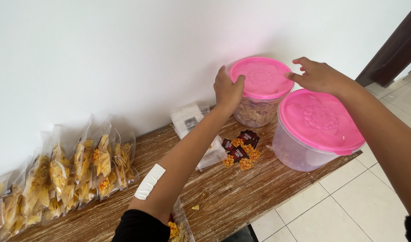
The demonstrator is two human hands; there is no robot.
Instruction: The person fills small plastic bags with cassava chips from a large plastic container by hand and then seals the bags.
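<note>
Pink lids cap two clear plastic tubs at the right end of a worn wooden bench (241, 197) set against a white wall (124, 54). The person's left hand (228, 89) grips the left edge of the far tub's lid (261, 77), thumb on top and fingers curled down over the rim, while the right hand (319, 76) rests open on the lid's right edge, fingers spread and only the tips touching. The far tub (257, 112), part filled with pale chips, stands close to the wall; the near tub (315, 130) sits just beside it on the right, at the bench's edge above a tiled floor (348, 206). Small red and yellow sachets (241, 150) lie scattered in front of the tubs, next to a stack of empty clear bags (189, 118). Sealed bags of yellow chips (62, 175) stand in a row along the left. A white plaster (150, 181) marks the left forearm.
</note>
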